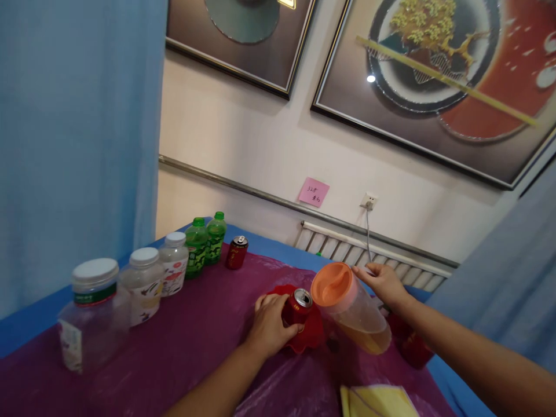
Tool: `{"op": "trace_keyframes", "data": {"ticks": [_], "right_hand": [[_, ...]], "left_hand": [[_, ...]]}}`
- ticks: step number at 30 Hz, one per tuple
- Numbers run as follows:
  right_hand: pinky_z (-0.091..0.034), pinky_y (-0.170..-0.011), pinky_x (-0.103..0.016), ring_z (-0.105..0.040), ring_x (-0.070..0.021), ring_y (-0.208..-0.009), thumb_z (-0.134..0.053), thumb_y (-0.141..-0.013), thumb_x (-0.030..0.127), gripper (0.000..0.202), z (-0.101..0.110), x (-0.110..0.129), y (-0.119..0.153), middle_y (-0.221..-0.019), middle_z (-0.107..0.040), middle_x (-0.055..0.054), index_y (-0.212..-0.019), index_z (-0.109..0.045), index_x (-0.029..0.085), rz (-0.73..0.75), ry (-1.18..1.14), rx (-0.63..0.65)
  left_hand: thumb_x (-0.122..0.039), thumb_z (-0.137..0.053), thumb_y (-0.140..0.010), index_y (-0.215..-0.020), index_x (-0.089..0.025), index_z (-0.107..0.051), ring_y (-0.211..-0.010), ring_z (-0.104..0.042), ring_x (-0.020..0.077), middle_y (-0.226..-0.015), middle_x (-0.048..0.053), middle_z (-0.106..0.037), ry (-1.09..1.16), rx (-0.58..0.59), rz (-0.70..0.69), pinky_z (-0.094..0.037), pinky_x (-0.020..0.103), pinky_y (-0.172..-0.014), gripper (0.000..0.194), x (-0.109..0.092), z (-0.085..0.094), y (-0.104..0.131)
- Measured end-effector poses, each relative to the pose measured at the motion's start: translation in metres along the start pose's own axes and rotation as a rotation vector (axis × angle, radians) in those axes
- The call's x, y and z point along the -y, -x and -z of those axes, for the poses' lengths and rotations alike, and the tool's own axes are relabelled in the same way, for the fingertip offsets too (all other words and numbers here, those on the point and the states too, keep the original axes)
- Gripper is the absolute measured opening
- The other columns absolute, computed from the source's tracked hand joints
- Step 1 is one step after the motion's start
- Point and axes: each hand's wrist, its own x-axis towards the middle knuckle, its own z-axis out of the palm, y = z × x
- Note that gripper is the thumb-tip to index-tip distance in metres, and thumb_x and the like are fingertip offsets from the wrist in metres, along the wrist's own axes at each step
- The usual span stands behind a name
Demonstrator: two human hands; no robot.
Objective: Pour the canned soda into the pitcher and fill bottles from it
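Observation:
My left hand [270,325] is wrapped round a red drink can [296,311], which stands upright with its silver top up. Under and around the can spreads a red dish with a wavy rim [316,335]. My right hand [388,285] grips a clear plastic pitcher [354,321] at its far side; the handle is mostly hidden. The pitcher tilts left, its orange lid [332,285] close beside the can's top. Some yellowish liquid lies low in the pitcher. Whether any liquid is flowing out, I cannot tell.
Along the left stand several clear jars with white lids [143,289], two green bottles [196,249] and another dark red can [237,253]. A folded yellow cloth [377,401] lies at the front. Behind my right forearm sits a red container [412,347]. A radiator [334,246] lines the wall.

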Motion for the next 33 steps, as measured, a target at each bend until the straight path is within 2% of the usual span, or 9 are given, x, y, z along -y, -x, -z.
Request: {"op": "trace_keyframes", "data": {"ticks": [14, 33], "right_hand": [[-0.019, -0.043, -0.025, -0.022, -0.0095, -0.049, -0.066, -0.073, 0.065, 0.059, 0.000, 0.007, 0.001, -0.051, -0.024, 0.007, -0.051, -0.028, 0.026, 0.010, 0.001, -0.001], [-0.019, -0.040, -0.025, -0.022, -0.0088, -0.047, -0.066, -0.075, 0.063, 0.059, 0.000, 0.012, 0.003, -0.050, -0.022, 0.007, -0.052, -0.025, 0.027, 0.028, 0.013, -0.007]], "left_hand": [[-0.038, -0.086, -0.063, -0.113, -0.026, -0.069, -0.117, -0.061, 0.0322, -0.116, 0.006, -0.073, -0.001, -0.011, -0.003, -0.035, 0.048, -0.110, 0.054, 0.002, -0.002, 0.001], [-0.040, -0.086, -0.064, -0.118, -0.026, -0.069, -0.122, -0.060, 0.0333, -0.123, 0.009, -0.072, -0.009, 0.008, 0.015, -0.034, 0.048, -0.112, 0.058, 0.003, -0.004, 0.001]]}}
